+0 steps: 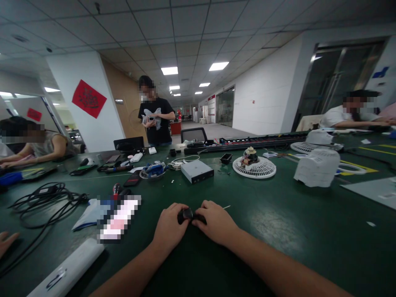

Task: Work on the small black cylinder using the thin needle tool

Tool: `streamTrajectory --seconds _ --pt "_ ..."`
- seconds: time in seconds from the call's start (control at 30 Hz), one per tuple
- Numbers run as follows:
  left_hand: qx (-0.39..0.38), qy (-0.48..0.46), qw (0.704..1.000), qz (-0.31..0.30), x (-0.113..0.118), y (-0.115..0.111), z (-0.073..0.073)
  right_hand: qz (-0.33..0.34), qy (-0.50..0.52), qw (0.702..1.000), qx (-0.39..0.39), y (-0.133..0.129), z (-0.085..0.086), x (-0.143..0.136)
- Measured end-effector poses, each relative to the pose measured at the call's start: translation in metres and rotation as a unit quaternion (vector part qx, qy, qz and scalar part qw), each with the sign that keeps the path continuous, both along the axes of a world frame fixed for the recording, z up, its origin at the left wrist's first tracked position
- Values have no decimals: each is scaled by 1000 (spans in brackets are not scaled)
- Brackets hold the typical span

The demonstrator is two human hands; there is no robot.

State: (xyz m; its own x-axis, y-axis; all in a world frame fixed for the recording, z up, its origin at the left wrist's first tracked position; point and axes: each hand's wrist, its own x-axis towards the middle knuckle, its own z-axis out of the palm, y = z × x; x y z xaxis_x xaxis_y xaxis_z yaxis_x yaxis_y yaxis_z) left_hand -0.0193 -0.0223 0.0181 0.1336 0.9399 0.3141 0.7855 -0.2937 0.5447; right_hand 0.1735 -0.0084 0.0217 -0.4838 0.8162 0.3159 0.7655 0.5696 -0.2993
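Note:
Just above the green table [148, 264], near the middle, a small black object [187, 214] is held between my two hands. The fingers of my left hand [170, 225] are closed round its left end. My right hand [215, 219] is closed at its right side, with dark material between thumb and fingers. What exactly the black object is I cannot make out. A thin pale stick [227, 206] shows just beyond my right hand.
Ahead lie a silver box-shaped drive [197, 170] and a white fan grille [254, 167]. A white housing [317, 168] stands at right. On the left are coiled black cables [46, 202] and a long white object [69, 270]. Another person's hand shows at the left edge.

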Motion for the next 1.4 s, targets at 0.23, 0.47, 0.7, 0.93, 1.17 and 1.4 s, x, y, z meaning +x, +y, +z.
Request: streamTrajectory --seconds 0.23,0.47,0.7,0.93,1.17,1.4 --pt "3 -3 999 -36 1 1 0 46 31 998 3 5 8 14" --pt "19 13 995 -98 5 -7 4 66 102 993 -6 5 12 21" --pt "42 12 989 -142 2 -6 3 58 121 990 33 3 14 18" --pt "81 52 965 -245 -1 -5 4 18 131 987 -89 -3 15 19" --pt "44 -33 982 -182 -2 -4 3 16 144 988 -57 -3 15 17" --pt "25 -60 986 -155 5 -8 6 45 159 986 17 -3 19 19"
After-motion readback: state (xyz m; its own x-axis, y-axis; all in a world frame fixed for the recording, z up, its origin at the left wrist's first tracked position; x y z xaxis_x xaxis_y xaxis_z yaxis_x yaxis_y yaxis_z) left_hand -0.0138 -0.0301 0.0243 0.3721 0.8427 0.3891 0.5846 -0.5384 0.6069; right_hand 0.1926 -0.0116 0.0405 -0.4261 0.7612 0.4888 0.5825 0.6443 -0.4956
